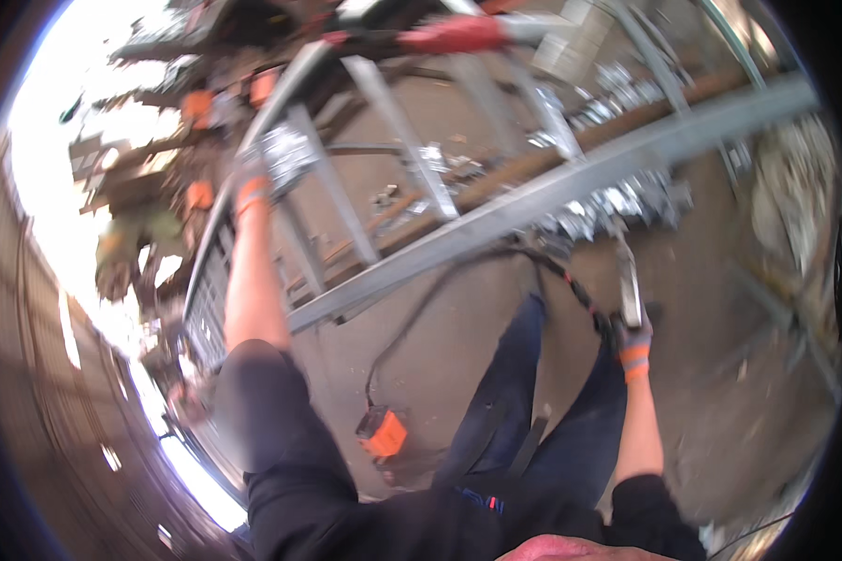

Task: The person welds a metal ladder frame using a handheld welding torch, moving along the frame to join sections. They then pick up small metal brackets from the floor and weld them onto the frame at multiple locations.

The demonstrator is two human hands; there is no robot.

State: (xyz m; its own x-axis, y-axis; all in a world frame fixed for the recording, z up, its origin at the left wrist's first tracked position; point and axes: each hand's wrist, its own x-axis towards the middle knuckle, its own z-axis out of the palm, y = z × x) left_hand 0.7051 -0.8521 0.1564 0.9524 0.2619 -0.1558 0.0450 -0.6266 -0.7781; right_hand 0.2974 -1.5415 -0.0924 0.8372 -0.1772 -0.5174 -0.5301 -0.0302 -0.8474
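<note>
My left hand [250, 173], in a grey glove with an orange cuff, is closed around the upper rail of a grey metal railing [524, 201] with upright bars. Motion smears its fingers. A shiny silvery patch [288, 152] shows beside that hand. Lower right, my gloved right hand [636, 338] grips a long silvery tool [629, 280], narrow tip pointing away from me; blur hides its exact kind. A black cable [430, 292] loops over the floor from near that hand to an orange box [382, 431] at my feet.
Silvery metal pieces [617, 208] lie heaped beyond the railing's lower rail, near a rusty bar [496, 198]. A red-wrapped stretch [454, 35] of tube crosses the top. Pale crumpled sheeting [800, 192] is at the right. A corrugated wall [28, 374] runs along the left.
</note>
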